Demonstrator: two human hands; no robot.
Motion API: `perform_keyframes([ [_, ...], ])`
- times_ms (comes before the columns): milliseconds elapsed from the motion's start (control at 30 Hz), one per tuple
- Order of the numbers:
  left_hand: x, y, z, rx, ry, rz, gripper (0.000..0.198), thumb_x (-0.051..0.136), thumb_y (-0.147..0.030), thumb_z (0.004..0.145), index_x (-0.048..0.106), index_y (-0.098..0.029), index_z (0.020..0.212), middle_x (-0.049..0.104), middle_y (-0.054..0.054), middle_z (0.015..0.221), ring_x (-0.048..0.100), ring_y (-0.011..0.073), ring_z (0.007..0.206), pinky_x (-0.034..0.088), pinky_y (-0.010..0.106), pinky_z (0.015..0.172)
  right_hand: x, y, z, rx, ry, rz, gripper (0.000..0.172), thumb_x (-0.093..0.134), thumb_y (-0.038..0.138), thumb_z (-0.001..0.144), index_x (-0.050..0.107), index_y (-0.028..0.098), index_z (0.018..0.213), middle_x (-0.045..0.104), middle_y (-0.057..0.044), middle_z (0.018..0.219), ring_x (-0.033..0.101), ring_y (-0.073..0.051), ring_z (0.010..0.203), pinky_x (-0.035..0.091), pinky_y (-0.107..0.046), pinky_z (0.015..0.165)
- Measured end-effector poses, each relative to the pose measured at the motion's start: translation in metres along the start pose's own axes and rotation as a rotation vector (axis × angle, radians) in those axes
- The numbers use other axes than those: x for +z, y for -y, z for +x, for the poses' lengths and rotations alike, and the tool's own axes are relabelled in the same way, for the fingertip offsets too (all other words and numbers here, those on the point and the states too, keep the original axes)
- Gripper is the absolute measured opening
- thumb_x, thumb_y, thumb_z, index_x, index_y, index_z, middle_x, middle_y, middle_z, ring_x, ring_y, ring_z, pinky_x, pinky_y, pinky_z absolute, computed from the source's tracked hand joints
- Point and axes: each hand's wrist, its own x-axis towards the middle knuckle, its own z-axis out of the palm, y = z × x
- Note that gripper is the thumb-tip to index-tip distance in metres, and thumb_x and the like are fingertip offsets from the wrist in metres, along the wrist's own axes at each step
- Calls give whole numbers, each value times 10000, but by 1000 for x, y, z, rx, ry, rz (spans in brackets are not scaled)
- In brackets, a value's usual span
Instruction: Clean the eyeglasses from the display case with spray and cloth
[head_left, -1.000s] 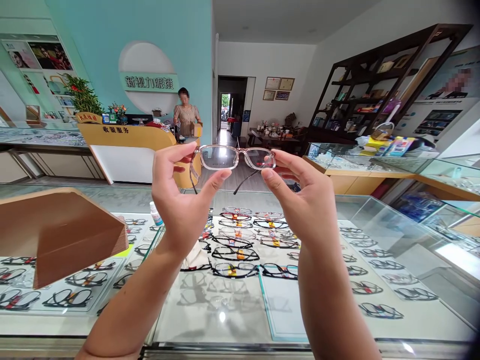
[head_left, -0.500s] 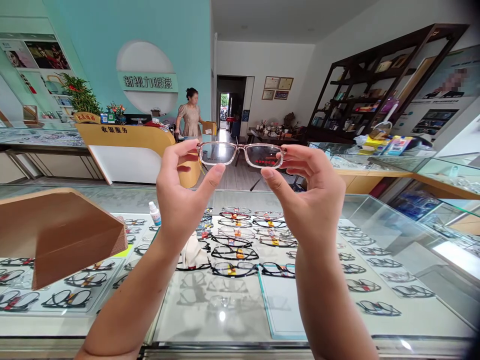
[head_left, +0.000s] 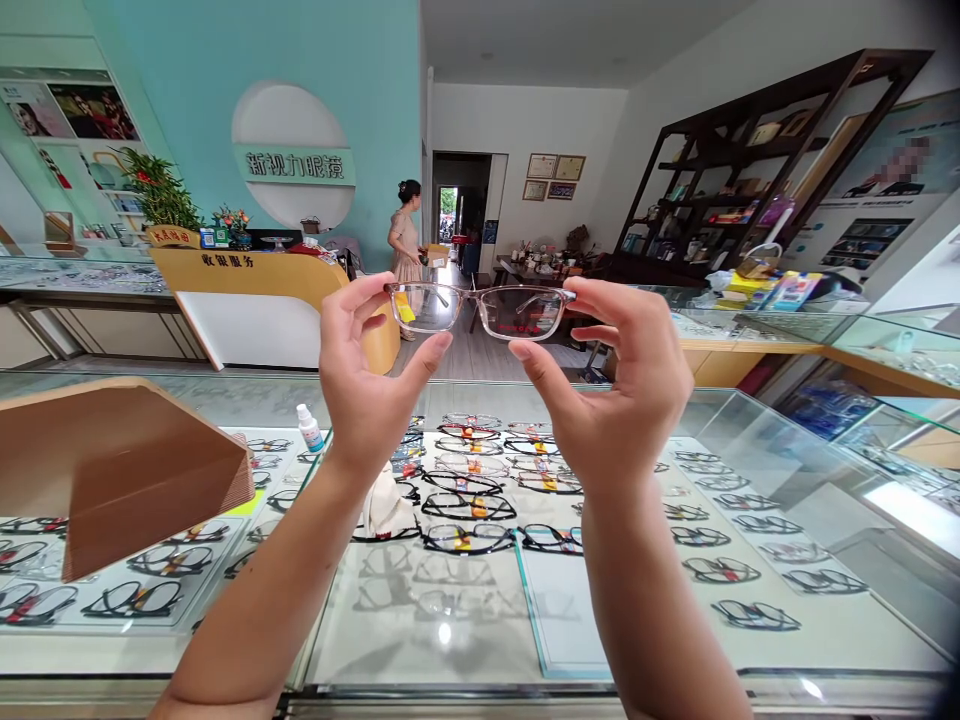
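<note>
A pair of eyeglasses (head_left: 470,293) with a clear, slightly brownish frame is held up in mid-air between my two hands. My left hand (head_left: 375,370) pinches its left end near the hinge, thumb below the lens. At the right end, my right hand (head_left: 619,375) grips the frame by the other hinge, its thumb under the right lens. Red lettering shows on the right lens and a yellow tag behind the left one. Below are rows of eyeglasses (head_left: 469,507) in the glass showcase. A pale cloth (head_left: 388,508) lies by my left forearm.
A brown box-like stand (head_left: 150,470) sits on the left of the counter, with a small white spray bottle (head_left: 309,430) near it. A teal-edged tray (head_left: 562,620) lies at the front. Beyond the glass, a person (head_left: 406,235) stands by the reception desk (head_left: 255,285).
The eyeglasses have tilted, so the temples now show through the lenses, and shifted slightly left. Both hands keep their hold. The person behind has moved right and turned away.
</note>
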Motion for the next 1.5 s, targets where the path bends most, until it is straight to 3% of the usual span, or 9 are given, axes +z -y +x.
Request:
perform_keyframes([
  [133, 2, 2, -1, -14, 24, -78, 770, 961, -584, 867, 561, -347, 1480, 647, 100, 1538, 683, 314, 1420, 532, 524, 1247, 0, 0, 0, -13, 15, -56, 471, 830, 328, 986, 689, 301, 1435, 756, -115, 1333, 737, -350, 1225, 703, -561, 934],
  [400, 5, 3, -2, -19, -7, -84, 764, 940, -591, 889, 575, -336, 1510, 642, 104, 1557, 656, 322, 1477, 535, 509, 1265, 2, 0, 0, -73, 2, -43, 408, 804, 322, 1015, 691, 277, 1405, 767, -107, 1294, 740, -303, 1198, 713, -469, 862],
  [633, 5, -1, -2, -10, -37, -18, 774, 947, -597, 877, 578, -329, 1501, 640, 110, 1551, 656, 323, 1469, 539, 513, 1255, 1, 1, -3, 51, 78, -54, 442, 787, 382, 1035, 636, 400, 1450, 735, -85, 1384, 708, -340, 1293, 702, -525, 973],
  [833, 4, -1, -4, 1, -90, 80, 839, 972, -611, 831, 556, -362, 1516, 624, 124, 1574, 630, 367, 1483, 532, 609, 1250, 2, 3, -2, 135, 94, 14, 450, 821, 408, 990, 685, 299, 1405, 750, -114, 1382, 733, -334, 1265, 700, -505, 904],
  [1033, 4, -6, -7, 44, -136, 143, 822, 988, -559, 828, 568, -359, 1506, 620, 116, 1575, 594, 382, 1522, 529, 617, 1245, 5, 0, -4, 293, 111, 125, 328, 574, 451, 1144, 710, 304, 1404, 774, -92, 1348, 785, -255, 1203, 675, -442, 925],
  [1167, 5, -11, -10, 56, -131, 135, 799, 980, -542, 840, 567, -353, 1497, 615, 111, 1583, 568, 384, 1550, 531, 609, 1230, 7, -3, -3, 358, 69, 171, 331, 549, 457, 1155, 755, 279, 1345, 802, -89, 1295, 796, -251, 1161, 661, -450, 932],
  [1500, 9, -14, -13, 71, -132, 198, 803, 968, -594, 831, 551, -366, 1478, 630, 111, 1560, 564, 387, 1547, 527, 622, 1225, 7, -8, -3, 383, 30, 206, 287, 559, 444, 1168, 776, 268, 1228, 831, -71, 1201, 816, -213, 1040, 659, -390, 864],
])
